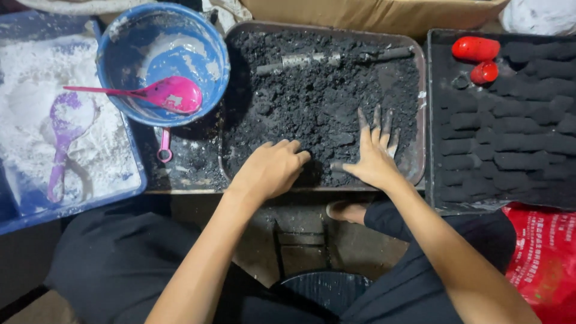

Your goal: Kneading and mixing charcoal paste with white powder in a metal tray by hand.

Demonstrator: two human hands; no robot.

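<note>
A metal tray (420,90) holds a heap of black crumbly charcoal paste (312,102). My left hand (270,168) is curled into the paste at the tray's near edge, fingers bent down on a clump. My right hand (375,153) lies flat on the paste at the near right, fingers spread and blackened. A metal tube tool (306,59) lies in the paste near the tray's far side.
A blue bowl (210,54) with a pink spoon (171,94) stands at the left, beside a blue tray of white powder (36,102) with a purple scoop (63,129). At the right, a black tray (435,120) carries rows of black moulded pieces (516,126) and two red caps (477,49).
</note>
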